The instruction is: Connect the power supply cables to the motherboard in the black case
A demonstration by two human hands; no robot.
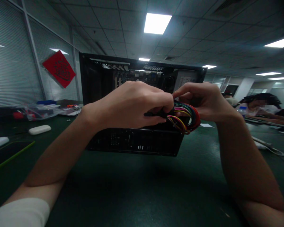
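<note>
An open black computer case (132, 145) stands on the dark green table (137, 189), its inside with a circuit board facing me. In front of it my left hand (130, 104) is closed around a black connector at the end of a bundle of coloured wires (188, 118). My right hand (201, 99) pinches the same bundle from the right, fingers curled on the looped red, yellow and green wires. Both hands meet at the case's upper right part.
A white oblong object (39, 129) and a green-edged dark mat (7, 154) lie at the left. Plastic bags with parts (38, 111) sit at the far left. Another person (260, 105) leans on the table at the far right, with cables (267, 146) nearby.
</note>
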